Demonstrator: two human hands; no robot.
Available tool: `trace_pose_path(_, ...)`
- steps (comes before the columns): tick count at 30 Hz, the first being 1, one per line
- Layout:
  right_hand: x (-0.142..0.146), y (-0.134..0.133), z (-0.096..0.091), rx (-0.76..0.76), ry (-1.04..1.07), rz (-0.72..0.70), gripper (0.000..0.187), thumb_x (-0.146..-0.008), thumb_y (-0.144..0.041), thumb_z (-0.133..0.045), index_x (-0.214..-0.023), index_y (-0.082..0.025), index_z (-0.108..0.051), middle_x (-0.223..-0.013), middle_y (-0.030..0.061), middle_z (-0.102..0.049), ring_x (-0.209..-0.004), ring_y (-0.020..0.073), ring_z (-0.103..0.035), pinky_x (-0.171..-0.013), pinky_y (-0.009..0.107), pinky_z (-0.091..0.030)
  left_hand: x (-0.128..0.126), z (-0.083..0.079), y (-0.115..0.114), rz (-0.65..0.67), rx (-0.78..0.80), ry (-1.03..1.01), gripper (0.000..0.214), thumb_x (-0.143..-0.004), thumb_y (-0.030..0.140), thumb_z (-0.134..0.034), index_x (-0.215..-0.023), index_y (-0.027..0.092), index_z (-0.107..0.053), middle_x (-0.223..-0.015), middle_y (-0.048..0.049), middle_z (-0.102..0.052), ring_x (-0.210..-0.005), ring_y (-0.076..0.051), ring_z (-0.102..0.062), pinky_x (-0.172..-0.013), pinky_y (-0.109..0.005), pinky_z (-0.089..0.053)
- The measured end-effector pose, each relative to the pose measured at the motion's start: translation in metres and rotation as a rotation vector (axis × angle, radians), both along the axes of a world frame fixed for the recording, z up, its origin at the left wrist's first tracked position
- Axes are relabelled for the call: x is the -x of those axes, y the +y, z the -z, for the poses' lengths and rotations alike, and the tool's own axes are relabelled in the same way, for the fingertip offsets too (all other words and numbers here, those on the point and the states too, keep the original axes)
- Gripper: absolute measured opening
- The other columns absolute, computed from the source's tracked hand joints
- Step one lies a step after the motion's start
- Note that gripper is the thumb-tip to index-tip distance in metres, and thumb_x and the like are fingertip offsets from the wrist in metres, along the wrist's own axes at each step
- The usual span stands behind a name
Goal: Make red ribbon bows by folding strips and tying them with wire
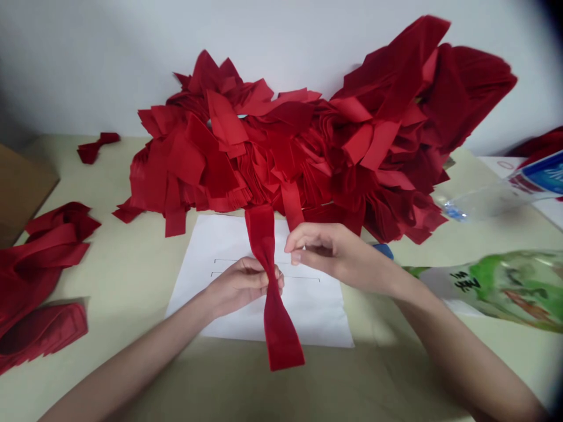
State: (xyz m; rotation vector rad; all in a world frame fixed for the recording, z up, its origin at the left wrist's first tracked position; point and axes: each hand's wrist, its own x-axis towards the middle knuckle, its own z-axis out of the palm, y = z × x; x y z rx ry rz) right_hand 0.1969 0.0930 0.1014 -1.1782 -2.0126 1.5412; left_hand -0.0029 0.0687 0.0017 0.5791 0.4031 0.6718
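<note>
Behind everything stands a plain white wall [109, 70], with a pale yellowish counter [118, 281] running out from it. Against the wall spreads a big heap of red velvet strips [272, 146], many fanned in folded bundles. A loose red pile [39, 269] lies at the left edge, beside a brown box [21, 187]. Under the hands is a white sheet [189, 293] marked with 2 thin black bracketed lines. On the right lie a green-patterned plastic bottle [514, 293] and, farther back, a clear bottle [488, 196] with a blue label.

The left hand [246, 284] has its grip closed on 1 red velvet ribbon [281, 328], pinching its gathered middle over the sheet; both ends flare out, 1 toward the heap, 1 toward the near edge. The right hand [323, 252] is just beside it, fingers curled, thumb near the index finger; I cannot tell whether that grip holds anything thin. Smallest are a pinched red bow [94, 149] at the back left and a blue object [384, 251], partly hidden by the right wrist.
</note>
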Motion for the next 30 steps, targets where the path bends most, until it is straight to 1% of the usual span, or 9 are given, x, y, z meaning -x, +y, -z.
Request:
trace_pose_path(5,-0.013,0.012,0.005,-0.028,-0.060,0.004,0.008,-0.084,-0.019,-0.052,-0.085,-0.016,-0.059,-0.076,0.0008,-0.060,-0.068,0.0102,-0.053,-0.060,0.024,-0.039,-0.001,-0.002,0.000,-0.039,-0.001,-0.020,0.008,-0.072,0.022,-0.073,-0.067,0.016,-0.071,-0.079,-0.0031,-0.063,-0.078,-0.013,-0.057,-0.071,-0.025,-0.042)
trace_pose_path(10,-0.029,0.026,0.016,0.037,-0.095,-0.024,0.015,-0.085,-0.027,-0.052,-0.088,-0.015,-0.059,-0.073,0.0000,-0.056,-0.062,0.0097,-0.051,-0.056,0.024,-0.040,-0.001,-0.002,0.001,-0.058,0.009,-0.019,0.010,-0.075,0.017,-0.070,-0.065,0.018,-0.071,-0.079,-0.0027,-0.063,-0.077,-0.011,-0.056,-0.072,-0.024,-0.041)
trace_pose_path(13,-0.026,0.024,0.019,-0.016,-0.144,-0.045,0.025,-0.087,-0.035,-0.049,-0.099,-0.015,-0.060,-0.084,0.0032,-0.060,-0.068,0.0114,-0.053,-0.060,0.025,-0.041,-0.001,-0.001,0.002,-0.063,0.008,0.018,0.011,-0.075,0.019,-0.070,-0.065,0.015,-0.070,-0.078,-0.0028,-0.062,-0.075,-0.010,-0.054,-0.073,-0.024,-0.041)
trace_pose_path(16,-0.010,0.014,0.019,-0.057,-0.130,-0.039,0.035,-0.087,-0.041,-0.049,-0.111,-0.016,-0.056,-0.096,0.0052,-0.062,-0.079,0.0135,-0.056,-0.067,0.025,-0.042,-0.002,0.000,0.002,-0.083,0.042,0.050,0.007,-0.073,0.021,-0.073,-0.068,0.016,-0.071,-0.077,-0.0023,-0.063,-0.074,-0.011,-0.055,-0.073,-0.026,-0.041)
trace_pose_path(17,-0.004,0.010,0.018,-0.049,-0.108,-0.063,0.035,-0.088,-0.042,-0.049,-0.110,-0.016,-0.056,-0.093,0.0043,-0.063,-0.078,0.0131,-0.057,-0.066,0.024,-0.042,-0.002,0.000,0.001,-0.099,0.056,0.053,0.005,-0.071,0.020,-0.074,-0.069,0.017,-0.072,-0.075,-0.0014,-0.064,-0.073,-0.011,-0.055,-0.073,-0.026,-0.042)
trace_pose_path(19,0.007,0.004,0.018,-0.063,-0.094,-0.098,0.030,-0.089,-0.042,-0.048,-0.099,-0.016,-0.059,-0.081,0.0010,-0.063,-0.068,0.0103,-0.055,-0.061,0.022,-0.039,-0.002,0.000,0.001,-0.132,0.082,0.059,0.004,-0.068,0.019,-0.076,-0.068,0.020,-0.072,-0.070,0.0003,-0.065,-0.072,-0.012,-0.057,-0.074,-0.027,-0.042)
trace_pose_path(22,0.013,0.001,0.020,-0.135,-0.142,-0.065,0.029,-0.088,-0.041,-0.051,-0.079,-0.015,-0.063,-0.066,-0.0029,-0.057,-0.057,0.0066,-0.045,-0.054,0.021,-0.032,-0.002,-0.001,0.000,-0.157,0.103,0.088,0.006,-0.066,0.020,-0.078,-0.065,0.020,-0.072,-0.068,0.0011,-0.066,-0.070,-0.012,-0.059,-0.074,-0.028,-0.042)
trace_pose_path(26,0.008,0.002,0.024,-0.082,-0.171,-0.063,0.021,-0.083,-0.037,-0.058,-0.083,-0.017,-0.066,-0.056,-0.0058,-0.047,-0.052,0.0063,-0.035,-0.049,0.021,-0.026,-0.004,-0.004,-0.001,-0.138,0.070,0.116,0.007,-0.067,0.022,-0.077,-0.066,0.018,-0.072,-0.069,-0.0005,-0.067,-0.070,-0.012,-0.059,-0.075,-0.028,-0.043)
trace_pose_path(30,0.002,0.002,0.020,-0.060,-0.177,-0.077,0.017,-0.081,-0.032,-0.060,-0.076,-0.018,-0.068,-0.059,-0.0043,-0.053,-0.052,0.0065,-0.035,-0.049,0.022,-0.025,-0.005,-0.009,-0.002,-0.090,0.017,0.176,0.008,-0.070,0.023,-0.075,-0.070,0.016,-0.074,-0.071,-0.0020,-0.068,-0.070,-0.013,-0.059,-0.073,-0.027,-0.042)
